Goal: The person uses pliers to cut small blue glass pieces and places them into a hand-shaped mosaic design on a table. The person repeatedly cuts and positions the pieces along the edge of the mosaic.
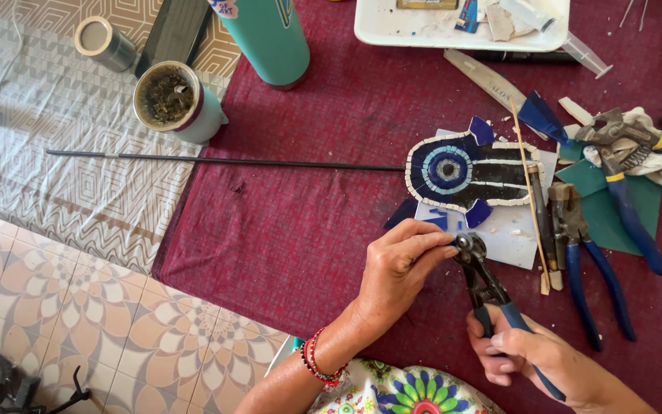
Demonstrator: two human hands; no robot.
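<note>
L hand (404, 261) pinches tile bit at nipper head | R hand (526, 356) grips nippers (484, 285) (blue handles) | mosaic (469, 172) nearby

Your left hand (401, 264) reaches forward from the lower middle, wrist bent, thumb and fingertips (440, 244) pinched together out in front. Your right hand (526, 354) sits lower and nearer your body, fingers curled tight in a closed grip, forearm running off the bottom right edge.
</note>
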